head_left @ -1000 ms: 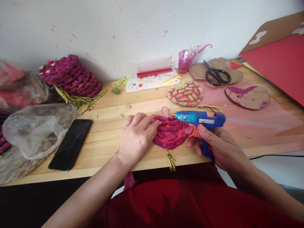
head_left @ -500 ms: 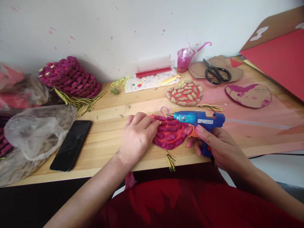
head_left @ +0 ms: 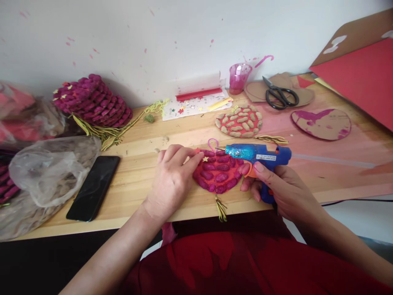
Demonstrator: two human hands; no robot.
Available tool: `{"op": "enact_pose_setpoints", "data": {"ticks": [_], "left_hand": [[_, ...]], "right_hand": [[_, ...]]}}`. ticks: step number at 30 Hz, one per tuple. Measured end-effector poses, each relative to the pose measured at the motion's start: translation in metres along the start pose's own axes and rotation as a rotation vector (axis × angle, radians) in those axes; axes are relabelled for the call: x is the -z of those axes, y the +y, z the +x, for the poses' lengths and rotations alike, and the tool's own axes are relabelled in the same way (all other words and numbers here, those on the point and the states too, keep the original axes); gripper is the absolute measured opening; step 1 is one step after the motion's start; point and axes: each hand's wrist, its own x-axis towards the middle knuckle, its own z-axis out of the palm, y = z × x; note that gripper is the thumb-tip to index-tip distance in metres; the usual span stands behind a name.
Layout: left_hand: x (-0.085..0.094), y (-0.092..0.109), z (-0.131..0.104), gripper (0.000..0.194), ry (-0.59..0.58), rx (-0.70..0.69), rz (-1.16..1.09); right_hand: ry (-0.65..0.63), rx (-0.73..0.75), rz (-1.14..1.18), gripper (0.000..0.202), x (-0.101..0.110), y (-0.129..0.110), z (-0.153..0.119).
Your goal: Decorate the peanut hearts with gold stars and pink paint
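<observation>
A red heart-shaped piece (head_left: 215,172) covered with purple-painted peanuts lies on the table, with a purple loop at its top and a yarn tassel (head_left: 220,209) below. A small yellow star (head_left: 205,159) rests on its upper left. Beside the star is my left hand (head_left: 173,174), fingers loosely bent and apart, a fingertip right at the star's edge; its palm side is hidden. My right hand (head_left: 284,188) grips a blue glue gun (head_left: 260,153) with an orange trigger. The gun's nozzle points left, above the top of the heart.
A peanut-covered heart (head_left: 239,121), scissors (head_left: 281,96) on cardboard, a pink cup (head_left: 239,78) and a paint-stained cardboard heart (head_left: 321,123) lie behind. Leftward are a phone (head_left: 93,188), a plastic bag of peanuts (head_left: 50,172) and stacked purple hearts (head_left: 95,100). Stars lie on white paper (head_left: 172,111).
My left hand has drawn slightly left and its fingers have eased off the yellow star, which now shows fully on the heart. The right hand and glue gun are nearly still.
</observation>
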Motion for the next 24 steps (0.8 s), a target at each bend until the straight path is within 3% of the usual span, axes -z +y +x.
{"op": "enact_pose_setpoints", "data": {"ticks": [7,24], "left_hand": [[-0.005,0.006,-0.008,0.044,-0.031,0.071,-0.064],[-0.012,0.007,-0.011,0.043,-0.068,0.033,-0.093]], "right_hand": [[0.005,-0.012,0.006,0.046,0.001,-0.001,0.000],[0.004,0.006,0.018,0.045,-0.001,0.000,0.001]]}}
